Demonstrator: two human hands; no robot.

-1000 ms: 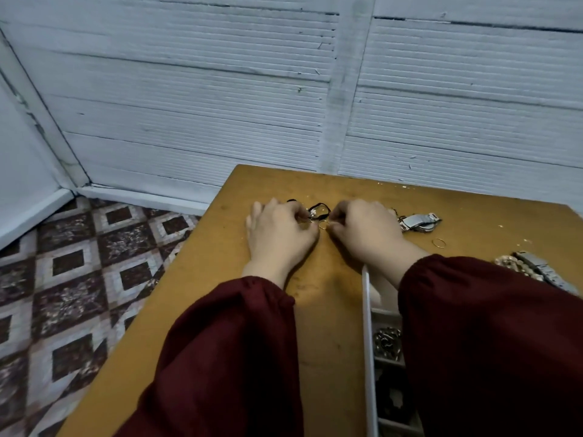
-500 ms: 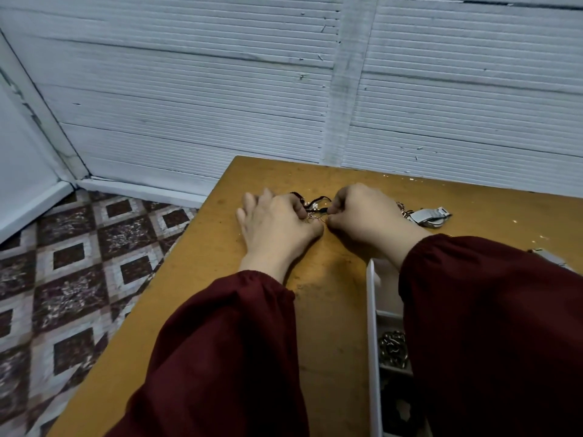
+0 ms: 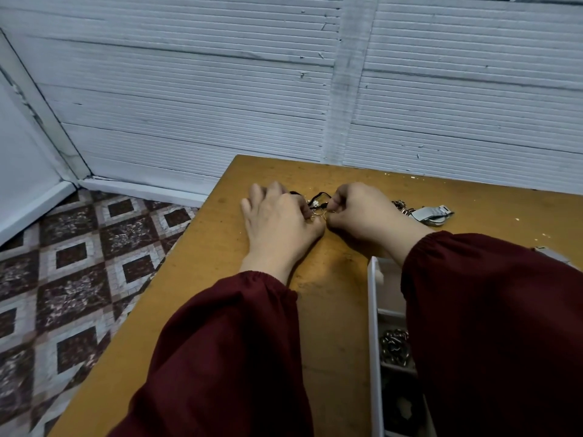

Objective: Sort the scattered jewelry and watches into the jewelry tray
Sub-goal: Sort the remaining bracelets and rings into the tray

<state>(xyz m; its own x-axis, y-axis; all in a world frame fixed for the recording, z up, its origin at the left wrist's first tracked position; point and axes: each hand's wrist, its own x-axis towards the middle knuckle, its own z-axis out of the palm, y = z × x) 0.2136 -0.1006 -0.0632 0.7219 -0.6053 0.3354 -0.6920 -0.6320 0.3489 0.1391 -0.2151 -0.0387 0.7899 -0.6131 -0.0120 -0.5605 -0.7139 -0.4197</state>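
A small tangle of jewelry (image 3: 318,203), black cord with thin gold rings, lies on the wooden table (image 3: 331,285) near its far edge. My left hand (image 3: 277,222) and my right hand (image 3: 366,212) rest on the table on either side of it, fingertips pinched on the tangle. A silver watch (image 3: 432,213) lies just right of my right hand, a chain beside it. The white jewelry tray (image 3: 373,326) sits at the lower right, mostly hidden under my right sleeve; a silver chain (image 3: 394,346) shows in one compartment.
A white ribbed wall runs behind the table. The table's left edge drops to a patterned tile floor (image 3: 72,279). A grey metal piece (image 3: 549,252) peeks above my right sleeve. Small crumbs dot the table's far right.
The view has tilted down and drifted, so the table sits lower in frame. Both hands stay pinched on the tangle, with the fingers shifting slightly. The loose ring and watch bands at right have left view.
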